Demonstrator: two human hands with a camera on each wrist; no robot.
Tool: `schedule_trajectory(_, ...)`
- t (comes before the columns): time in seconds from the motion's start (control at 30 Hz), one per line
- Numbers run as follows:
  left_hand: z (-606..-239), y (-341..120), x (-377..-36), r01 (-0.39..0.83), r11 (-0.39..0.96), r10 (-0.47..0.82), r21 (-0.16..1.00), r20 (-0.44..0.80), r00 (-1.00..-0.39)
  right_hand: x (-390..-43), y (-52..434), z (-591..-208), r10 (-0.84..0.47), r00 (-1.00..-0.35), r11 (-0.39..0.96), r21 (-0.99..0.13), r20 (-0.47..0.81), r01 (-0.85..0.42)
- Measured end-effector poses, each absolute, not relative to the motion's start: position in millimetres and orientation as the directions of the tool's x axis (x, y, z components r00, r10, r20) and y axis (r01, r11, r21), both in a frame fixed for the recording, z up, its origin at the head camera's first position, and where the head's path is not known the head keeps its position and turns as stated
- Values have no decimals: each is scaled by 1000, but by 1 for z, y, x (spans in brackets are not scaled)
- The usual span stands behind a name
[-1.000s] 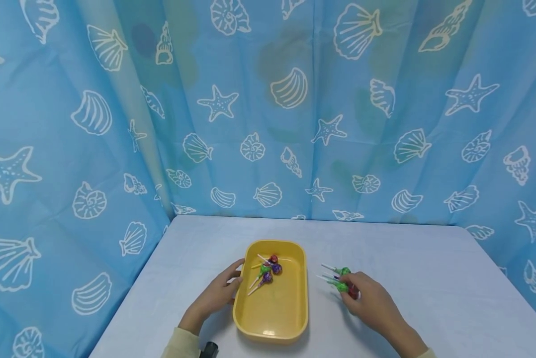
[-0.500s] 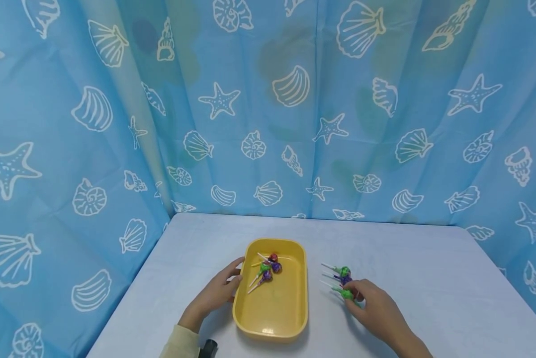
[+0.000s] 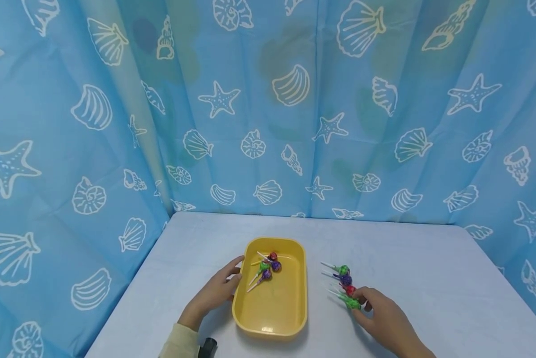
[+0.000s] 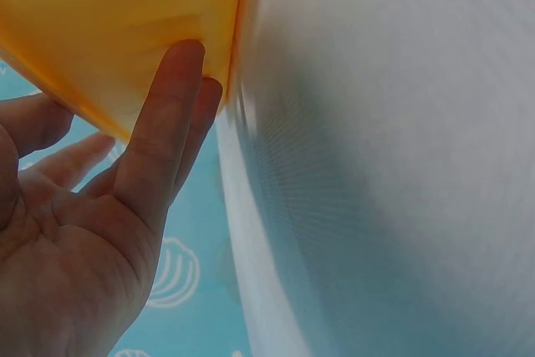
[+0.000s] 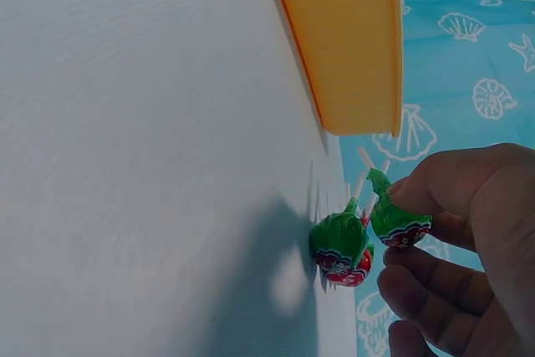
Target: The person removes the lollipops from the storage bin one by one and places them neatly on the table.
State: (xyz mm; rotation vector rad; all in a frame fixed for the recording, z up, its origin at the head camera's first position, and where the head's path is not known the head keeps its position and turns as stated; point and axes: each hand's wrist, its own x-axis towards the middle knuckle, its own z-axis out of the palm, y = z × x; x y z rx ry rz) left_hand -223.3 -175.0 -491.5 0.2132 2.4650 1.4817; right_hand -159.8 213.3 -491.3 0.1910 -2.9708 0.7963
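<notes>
Right wrist view is showing the right hand (image 5: 468, 248) pinching a green lollipop (image 5: 399, 221) at its wrapped head, just above the table (image 5: 150, 165). In my judgement, a firm pinch and a straight lift will be keeping its neighbours (image 3: 345, 279) undisturbed. Its stick is pointing away from the fingers, toward the yellow tray (image 3: 295, 318). Farther left, the left hand (image 3: 215, 293) is resting open-fingered against the tray wall.

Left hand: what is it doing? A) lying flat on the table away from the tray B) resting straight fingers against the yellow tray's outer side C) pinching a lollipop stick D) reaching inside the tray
B: the left hand lays straight fingers against the outer wall of the yellow tray, holding nothing; the lollipops in the tray lie untouched.
</notes>
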Motion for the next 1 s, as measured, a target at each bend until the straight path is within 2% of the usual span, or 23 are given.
schedule_trajectory(1.0, -492, -176, -223, 15, 464, 265, 886, -122, -956, -156, 212, -506, -101, -991, 869, -492, -82, -48)
